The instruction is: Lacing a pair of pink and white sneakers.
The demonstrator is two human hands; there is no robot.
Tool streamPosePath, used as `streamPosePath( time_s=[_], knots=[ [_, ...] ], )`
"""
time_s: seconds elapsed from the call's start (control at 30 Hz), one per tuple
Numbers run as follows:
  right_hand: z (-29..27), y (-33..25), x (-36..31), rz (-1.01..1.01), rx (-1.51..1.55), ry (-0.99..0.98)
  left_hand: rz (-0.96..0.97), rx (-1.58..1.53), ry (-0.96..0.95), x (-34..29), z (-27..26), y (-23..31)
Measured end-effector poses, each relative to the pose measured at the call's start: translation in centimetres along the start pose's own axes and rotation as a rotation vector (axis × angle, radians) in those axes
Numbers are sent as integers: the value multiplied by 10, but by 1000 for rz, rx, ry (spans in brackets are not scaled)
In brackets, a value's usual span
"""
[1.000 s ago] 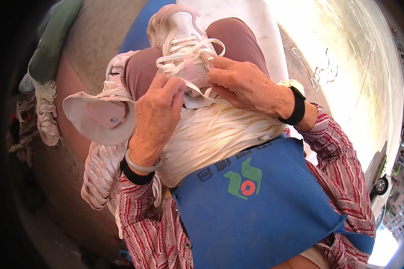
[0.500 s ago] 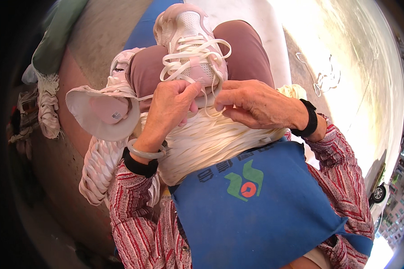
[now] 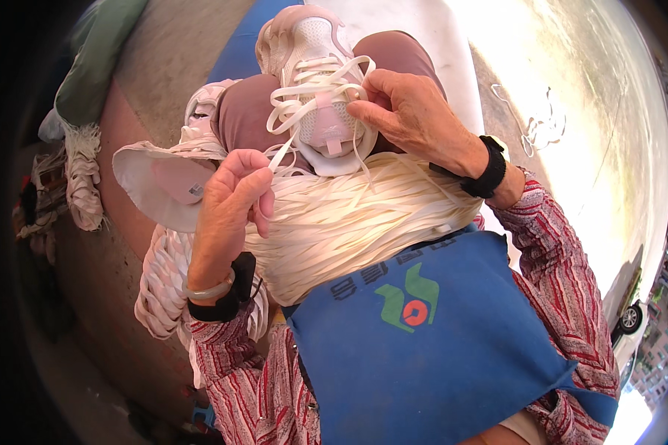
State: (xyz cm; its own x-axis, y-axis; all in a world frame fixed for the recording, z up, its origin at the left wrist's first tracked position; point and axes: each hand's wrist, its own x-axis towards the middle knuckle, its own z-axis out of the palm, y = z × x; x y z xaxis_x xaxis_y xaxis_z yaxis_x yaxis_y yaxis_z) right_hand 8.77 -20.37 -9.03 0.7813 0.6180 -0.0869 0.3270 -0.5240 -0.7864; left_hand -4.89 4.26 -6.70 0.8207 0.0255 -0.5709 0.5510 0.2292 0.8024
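A white and pink sneaker (image 3: 334, 126) rests between my knees, its laces (image 3: 293, 106) partly threaded and looping loosely over the tongue. My left hand (image 3: 234, 193) is closed, pinching a flat white shoelace (image 3: 280, 154) drawn out from the sneaker's left side. Against the right eyelet edge, the thumb and forefinger of my right hand (image 3: 416, 115) are bent together; what lies between them is too small to make out. Below the sneaker, a thick bundle of cream laces (image 3: 349, 226) lies across my lap.
Left of my knees are another pink and white shoe (image 3: 202, 111), a white rounded piece with a pink inside (image 3: 159, 185) and a hanging lace bundle (image 3: 163, 278). Loose laces (image 3: 542, 127) lie on the ground at right. A blue apron (image 3: 430, 356) covers my front.
My left hand has moved left and down, drawing the lace out taut. My right hand has risen from below the sneaker to its right eyelet edge.
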Motion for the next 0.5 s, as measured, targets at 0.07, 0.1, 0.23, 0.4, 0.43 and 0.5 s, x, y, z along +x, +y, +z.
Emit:
streamPosePath(
  time_s=[0.07, 0.1, 0.23, 0.4, 0.43, 0.5],
  knots=[
    [-2, 4, 3, -99, -34, 67, -42, 220, -55, -12, 0, 19],
    [-2, 7, 4, -102, -37, 62, -87, 436, -80, -20, -2, 22],
    [-16, 1, 1, 39, 329, -124, 245, 550, 166, -7, -4, 2],
    [-51, -13, -4, -150, 373, -226, 288, 585, 226, 27, 18, 10],
    [-46, -9, -4, -153, 371, -224, 255, 548, 165, 34, 23, 13],
    [-31, -6, 1, -275, 469, -36, 218, 513, 105, 48, 26, 15]
  ],
)
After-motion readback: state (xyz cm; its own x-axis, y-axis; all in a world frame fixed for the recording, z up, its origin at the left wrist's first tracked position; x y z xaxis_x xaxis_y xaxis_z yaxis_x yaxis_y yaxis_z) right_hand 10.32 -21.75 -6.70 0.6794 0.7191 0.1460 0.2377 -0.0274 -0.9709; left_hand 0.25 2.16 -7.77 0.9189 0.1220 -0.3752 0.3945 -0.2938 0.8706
